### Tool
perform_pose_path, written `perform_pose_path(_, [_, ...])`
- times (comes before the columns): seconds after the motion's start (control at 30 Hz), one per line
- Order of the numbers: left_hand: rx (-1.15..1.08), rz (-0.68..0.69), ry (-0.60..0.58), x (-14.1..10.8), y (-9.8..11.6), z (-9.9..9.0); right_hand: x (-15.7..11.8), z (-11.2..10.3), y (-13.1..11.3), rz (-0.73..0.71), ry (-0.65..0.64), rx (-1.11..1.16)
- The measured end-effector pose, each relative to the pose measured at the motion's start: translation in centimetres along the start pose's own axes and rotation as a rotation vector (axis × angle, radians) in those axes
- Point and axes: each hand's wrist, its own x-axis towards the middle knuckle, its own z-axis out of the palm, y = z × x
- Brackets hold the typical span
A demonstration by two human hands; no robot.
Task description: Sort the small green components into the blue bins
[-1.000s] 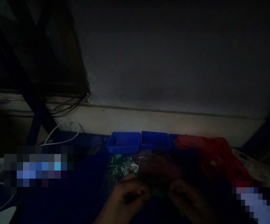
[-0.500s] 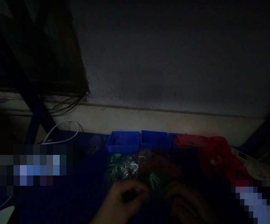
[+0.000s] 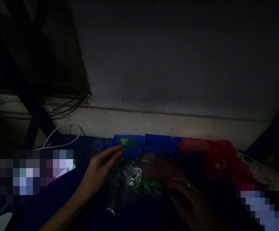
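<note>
My left hand (image 3: pixel 100 165) reaches up and forward, thumb and fingers pinched on a small green see-through bag (image 3: pixel 129 143) with pale pieces in it. That bag is over the left blue bin (image 3: pixel 139 150). Below lies a pile of small packets: a shiny clear plastic bag (image 3: pixel 132 175), a red see-through bag (image 3: pixel 161 166) and green packets (image 3: pixel 153 186) with pale strips. At the right edge of this pile is my right hand (image 3: pixel 189 195), thumb and fingers apart, a ring on one finger. Dim light blurs its fingertips; nothing shows in it.
A middle blue bin (image 3: pixel 160 144) and a third bin (image 3: pixel 176 149) partly under red mesh bags (image 3: pixel 218 160) line the wall side. A white cable (image 3: pixel 78 136) loops at the left on the blue table (image 3: pixel 64 195). Pixelated bright patches cover both sides.
My left hand has moved from the front of the pile up and left to the left bin, carrying the green bag. My right hand has opened out beside the shifted packets.
</note>
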Motion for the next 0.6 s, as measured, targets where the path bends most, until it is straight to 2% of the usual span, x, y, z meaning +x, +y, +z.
perform_pose_path(0.1, [0.008,0.004,-0.121,1.3,-1.2,-0.6,0.4,0.2,1.4,-0.072,0.048,-0.224])
perform_pose_path(0.17, [0.04,-0.003,-0.175,1.3,-1.5,-0.5,0.5,0.4,2.2,-0.11,0.046,-0.319])
perform_pose_path(0.3, [0.103,0.05,-0.315,-1.1,0.0,0.7,0.4,0.7,3.1,-0.156,0.043,-0.427])
perform_pose_path(0.43, [0.089,0.233,-0.562,-4.6,1.8,2.5,0.3,0.7,3.2,-0.184,0.036,-0.506])
perform_pose_path(0.47, [0.091,0.282,-0.673,-5.2,1.9,3.1,0.3,0.6,3.2,-0.191,0.036,-0.522])
perform_pose_path(0.5, [0.059,0.362,-0.855,-5.6,1.7,3.6,0.3,0.5,3.3,-0.203,0.038,-0.537])
perform_pose_path(0.53, [0.033,0.386,-0.945,-5.9,1.3,4.1,0.3,0.5,3.3,-0.218,0.046,-0.55])
perform_pose_path(0.6, [0.013,0.399,-0.994,-6.1,0.1,5.0,0.4,0.3,3.4,-0.238,0.058,-0.561])
